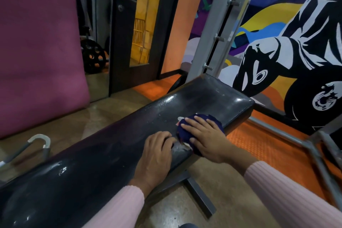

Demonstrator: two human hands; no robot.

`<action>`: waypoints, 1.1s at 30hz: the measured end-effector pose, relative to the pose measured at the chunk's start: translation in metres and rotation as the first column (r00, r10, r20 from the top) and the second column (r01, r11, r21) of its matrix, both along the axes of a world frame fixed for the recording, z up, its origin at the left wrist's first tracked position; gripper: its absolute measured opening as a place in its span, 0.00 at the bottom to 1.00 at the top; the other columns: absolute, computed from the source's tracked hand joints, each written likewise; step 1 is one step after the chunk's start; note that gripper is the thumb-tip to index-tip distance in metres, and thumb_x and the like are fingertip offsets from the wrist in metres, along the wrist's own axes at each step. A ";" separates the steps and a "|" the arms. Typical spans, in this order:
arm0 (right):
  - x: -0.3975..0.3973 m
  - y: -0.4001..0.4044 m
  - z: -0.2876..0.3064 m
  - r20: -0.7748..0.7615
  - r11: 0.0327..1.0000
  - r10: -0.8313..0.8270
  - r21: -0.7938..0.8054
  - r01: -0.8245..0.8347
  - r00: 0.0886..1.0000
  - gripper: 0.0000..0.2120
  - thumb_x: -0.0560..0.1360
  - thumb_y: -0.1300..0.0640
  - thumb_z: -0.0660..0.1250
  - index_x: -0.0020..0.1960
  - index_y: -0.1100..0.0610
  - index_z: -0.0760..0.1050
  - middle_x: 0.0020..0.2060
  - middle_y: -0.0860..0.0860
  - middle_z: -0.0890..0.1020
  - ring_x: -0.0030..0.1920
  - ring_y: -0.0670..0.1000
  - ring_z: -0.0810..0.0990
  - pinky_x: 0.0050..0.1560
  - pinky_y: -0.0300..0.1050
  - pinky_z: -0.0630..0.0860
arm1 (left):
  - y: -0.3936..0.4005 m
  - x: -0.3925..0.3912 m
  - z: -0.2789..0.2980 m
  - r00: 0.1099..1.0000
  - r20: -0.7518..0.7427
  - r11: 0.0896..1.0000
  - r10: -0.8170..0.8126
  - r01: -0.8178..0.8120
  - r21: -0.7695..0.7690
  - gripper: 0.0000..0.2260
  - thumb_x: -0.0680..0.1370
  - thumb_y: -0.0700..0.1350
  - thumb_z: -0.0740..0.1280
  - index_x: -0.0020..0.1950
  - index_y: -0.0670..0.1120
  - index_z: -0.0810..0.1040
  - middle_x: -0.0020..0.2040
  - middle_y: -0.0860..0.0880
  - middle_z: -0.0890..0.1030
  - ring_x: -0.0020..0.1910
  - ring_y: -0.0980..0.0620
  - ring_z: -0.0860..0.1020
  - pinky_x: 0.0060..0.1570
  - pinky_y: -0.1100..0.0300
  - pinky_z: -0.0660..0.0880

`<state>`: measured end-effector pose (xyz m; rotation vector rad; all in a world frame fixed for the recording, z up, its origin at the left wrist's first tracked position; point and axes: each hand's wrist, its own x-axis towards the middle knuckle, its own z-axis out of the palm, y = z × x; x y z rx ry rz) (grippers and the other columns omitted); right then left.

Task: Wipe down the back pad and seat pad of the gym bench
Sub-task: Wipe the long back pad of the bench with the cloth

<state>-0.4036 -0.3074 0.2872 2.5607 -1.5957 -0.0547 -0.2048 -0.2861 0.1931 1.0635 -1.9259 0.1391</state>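
Note:
A long black gym bench pad [103,150] runs diagonally from the lower left to the upper right, its surface shiny and scuffed. A bunched dark blue cloth [187,127] with white patches lies on the pad near its right edge. My right hand [205,139] presses flat on top of the cloth with fingers spread. My left hand [157,153] rests on the pad just left of the cloth, fingers curled and touching the cloth's edge. Both wrists wear pink ribbed sleeves.
A grey steel rack upright [218,24] stands behind the bench's far end. A purple mat [37,42] leans at the left, with a weight plate [93,56] beside a dark door [125,33]. The bench's metal foot [199,196] crosses the floor below. A hooked bar [35,141] lies at left.

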 end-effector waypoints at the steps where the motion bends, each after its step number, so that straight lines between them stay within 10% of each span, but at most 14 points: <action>1: 0.001 -0.010 0.004 0.008 0.999 -0.052 -0.001 0.052 0.999 0.24 0.82 0.48 0.49 0.77 0.41 0.50 0.78 0.41 0.50 0.77 0.47 0.44 0.75 0.52 0.41 | 0.000 -0.001 -0.001 1.000 0.001 1.000 0.000 0.000 -0.003 0.12 0.76 0.41 0.57 0.56 0.43 0.75 0.56 0.44 0.75 0.56 0.47 0.75 0.55 0.50 0.74; 11: 0.038 0.002 -0.018 0.011 0.993 0.119 0.024 -0.120 0.993 0.25 0.80 0.44 0.45 0.77 0.42 0.51 0.77 0.41 0.50 0.77 0.46 0.44 0.73 0.50 0.41 | 0.001 -0.002 -0.006 0.993 -0.049 0.994 0.105 -0.106 -0.024 0.10 0.78 0.41 0.57 0.58 0.45 0.70 0.58 0.43 0.74 0.57 0.46 0.74 0.55 0.50 0.72; 18: 0.046 -0.050 -0.002 -0.031 0.992 -0.128 -0.012 0.128 0.991 0.26 0.80 0.44 0.45 0.78 0.44 0.50 0.78 0.43 0.50 0.77 0.49 0.45 0.74 0.54 0.42 | -0.002 -0.001 -0.010 0.996 -0.036 0.996 0.080 -0.078 0.047 0.14 0.75 0.39 0.56 0.60 0.45 0.69 0.59 0.44 0.71 0.59 0.45 0.72 0.58 0.49 0.71; 25: 0.053 -0.018 -0.012 -0.069 0.991 0.117 0.077 -0.112 0.991 0.29 0.76 0.40 0.38 0.77 0.42 0.49 0.78 0.43 0.50 0.77 0.49 0.45 0.75 0.56 0.44 | 0.000 0.000 -0.004 0.993 -0.052 0.990 0.104 -0.099 0.099 0.15 0.78 0.41 0.55 0.64 0.43 0.69 0.64 0.43 0.73 0.64 0.45 0.71 0.63 0.48 0.70; 33: 0.055 -0.068 0.009 -0.072 0.989 -0.133 0.047 0.137 0.988 0.24 0.82 0.44 0.48 0.77 0.42 0.49 0.78 0.42 0.48 0.77 0.49 0.43 0.75 0.56 0.40 | 0.019 0.014 -0.009 0.937 0.098 0.880 0.336 -0.349 0.322 0.22 0.79 0.52 0.53 0.71 0.46 0.67 0.72 0.44 0.67 0.72 0.45 0.64 0.68 0.43 0.63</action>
